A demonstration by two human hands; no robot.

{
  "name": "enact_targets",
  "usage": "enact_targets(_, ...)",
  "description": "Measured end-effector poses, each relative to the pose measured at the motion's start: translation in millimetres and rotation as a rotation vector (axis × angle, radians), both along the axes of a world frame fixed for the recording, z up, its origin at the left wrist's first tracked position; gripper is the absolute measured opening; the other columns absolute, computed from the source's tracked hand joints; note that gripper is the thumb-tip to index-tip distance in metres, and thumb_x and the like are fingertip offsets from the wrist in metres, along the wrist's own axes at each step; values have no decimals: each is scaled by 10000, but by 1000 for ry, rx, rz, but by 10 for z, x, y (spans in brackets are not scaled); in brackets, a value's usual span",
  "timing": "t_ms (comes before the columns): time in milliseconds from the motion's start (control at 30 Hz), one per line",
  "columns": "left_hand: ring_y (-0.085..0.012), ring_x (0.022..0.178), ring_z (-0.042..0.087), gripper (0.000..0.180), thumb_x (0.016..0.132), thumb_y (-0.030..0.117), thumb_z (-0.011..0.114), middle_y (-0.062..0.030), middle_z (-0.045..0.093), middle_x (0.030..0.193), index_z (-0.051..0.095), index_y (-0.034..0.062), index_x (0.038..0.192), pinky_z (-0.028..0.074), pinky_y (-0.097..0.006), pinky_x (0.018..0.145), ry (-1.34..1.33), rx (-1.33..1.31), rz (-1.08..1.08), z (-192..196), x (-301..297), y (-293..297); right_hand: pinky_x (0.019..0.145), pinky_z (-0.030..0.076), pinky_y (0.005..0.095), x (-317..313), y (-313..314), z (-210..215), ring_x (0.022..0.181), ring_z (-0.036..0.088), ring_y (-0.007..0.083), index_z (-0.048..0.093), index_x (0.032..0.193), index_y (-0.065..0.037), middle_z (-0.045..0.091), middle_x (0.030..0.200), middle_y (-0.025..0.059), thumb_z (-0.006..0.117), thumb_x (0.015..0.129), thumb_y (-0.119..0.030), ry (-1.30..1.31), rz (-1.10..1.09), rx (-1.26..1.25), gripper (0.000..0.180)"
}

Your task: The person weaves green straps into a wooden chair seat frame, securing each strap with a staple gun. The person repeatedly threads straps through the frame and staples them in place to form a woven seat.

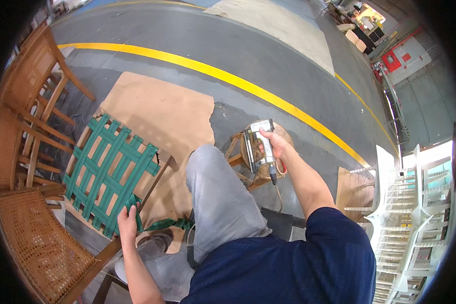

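Green webbing straps (104, 177), woven over and under each other, cover a chair seat frame standing to my left. At the seat's near right corner, my left hand (127, 223) is closed on the green webbing, thumb on top. A loose length of the same webbing (164, 223) trails right from there toward my leg. My right hand (274, 144) is wrapped round the handle of a silver and black air staple gun (261, 129), with a hose fitting at its lower end. The staple gun is over a round wooden stool (286, 133); whether it rests on the stool I cannot tell.
Brown cardboard (162, 104) lies on the grey floor under the seat frame. Wooden chairs, one with a cane panel (38, 243), crowd the left side. White chair frames (395, 223) are stacked at the right. A yellow line (228, 79) crosses the floor ahead.
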State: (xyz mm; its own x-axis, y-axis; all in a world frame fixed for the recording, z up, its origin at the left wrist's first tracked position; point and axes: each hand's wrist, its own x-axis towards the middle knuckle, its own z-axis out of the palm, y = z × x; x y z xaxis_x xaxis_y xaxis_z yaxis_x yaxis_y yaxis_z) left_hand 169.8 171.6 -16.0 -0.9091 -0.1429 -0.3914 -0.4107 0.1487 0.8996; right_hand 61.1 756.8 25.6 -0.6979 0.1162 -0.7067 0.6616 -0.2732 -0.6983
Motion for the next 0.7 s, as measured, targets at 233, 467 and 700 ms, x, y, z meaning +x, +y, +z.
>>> enact_targets(233, -136, 1112, 641, 281, 1035, 87, 568, -67, 720, 1203, 652, -35, 1274, 472, -300, 1002, 24, -5, 15, -13, -4, 173, 643, 550, 378, 22, 241, 154, 702, 682, 193, 736, 895, 3, 691, 718, 123, 696, 925, -343, -110, 501, 1046, 350)
enact_targets(467, -149, 945, 592, 330, 1013, 282, 625, -45, 700, 1027, 683, 20, 1205, 489, -335, 869, 35, -373, -28, 93, 116, 114, 979, 517, 489, 703, 367, 142, 1171, 646, 412, 546, 1406, -118, 678, 1221, 242, 750, 835, -303, -186, 766, 1358, 633)
enact_targets(700, -85, 882, 627, 298, 1040, 291, 603, -24, 723, 962, 711, 32, 1138, 514, -297, 759, -21, 145, 240, 100, 254, 14, 957, 526, 418, 1082, 408, -39, 1143, 680, 355, 446, 1504, -127, 686, 1240, 209, 736, 713, -79, -144, 643, 1239, 844)
